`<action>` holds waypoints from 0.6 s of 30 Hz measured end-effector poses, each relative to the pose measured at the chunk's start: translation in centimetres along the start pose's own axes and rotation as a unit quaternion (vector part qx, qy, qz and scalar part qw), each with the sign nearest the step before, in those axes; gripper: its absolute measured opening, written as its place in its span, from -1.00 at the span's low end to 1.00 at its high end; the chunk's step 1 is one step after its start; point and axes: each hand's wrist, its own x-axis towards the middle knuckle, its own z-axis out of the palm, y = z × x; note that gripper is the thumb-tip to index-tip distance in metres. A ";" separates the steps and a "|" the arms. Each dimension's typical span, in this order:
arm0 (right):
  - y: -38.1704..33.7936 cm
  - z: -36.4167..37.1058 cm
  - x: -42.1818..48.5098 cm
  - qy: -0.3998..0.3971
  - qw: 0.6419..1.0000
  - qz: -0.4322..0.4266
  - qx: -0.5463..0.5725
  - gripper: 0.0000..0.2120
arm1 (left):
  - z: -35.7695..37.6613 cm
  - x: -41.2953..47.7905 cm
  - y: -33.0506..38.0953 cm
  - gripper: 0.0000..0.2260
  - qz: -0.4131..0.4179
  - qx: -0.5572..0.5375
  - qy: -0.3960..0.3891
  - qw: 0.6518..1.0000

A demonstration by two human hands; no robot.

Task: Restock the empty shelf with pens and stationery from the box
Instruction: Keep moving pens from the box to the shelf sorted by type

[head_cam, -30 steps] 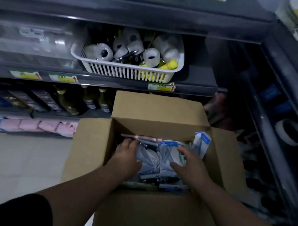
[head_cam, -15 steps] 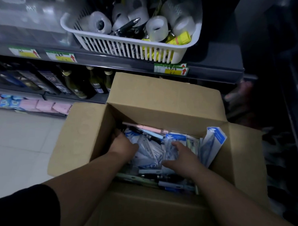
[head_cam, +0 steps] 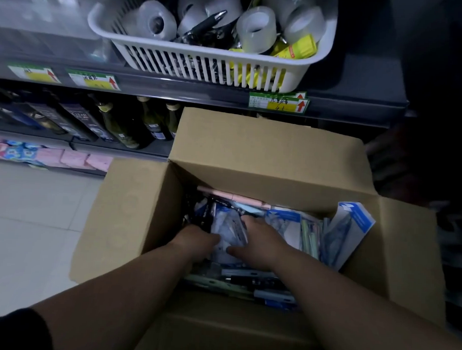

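**Restocking, early stage.** The open cardboard box (head_cam: 265, 155) sits near and below the shelf (head_cam: 361, 74) and holds many stationery packets (head_cam: 288, 225) and pens (head_cam: 259, 282). The left hand (head_cam: 195, 242) and right hand (head_cam: 261, 242) both reach inside to a clear packet (head_cam: 230, 235) between them. The left fingers are hidden. The right fingers (head_cam: 249, 222) lie across the packet, but I cannot tell whether they grip it. Nothing is lifted out, so the transfer appears to remain almost entirely undone.

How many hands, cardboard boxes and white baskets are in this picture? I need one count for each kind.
Hands: 2 (left hand, right hand)
Cardboard box: 1
White basket: 1
Total: 4
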 end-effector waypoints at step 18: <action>-0.8 0.2 1.3 0.241 0.959 -0.073 -0.127 -0.51 | -0.3 0.6 -0.4 -0.56 0.088 0.003 0.062 0.994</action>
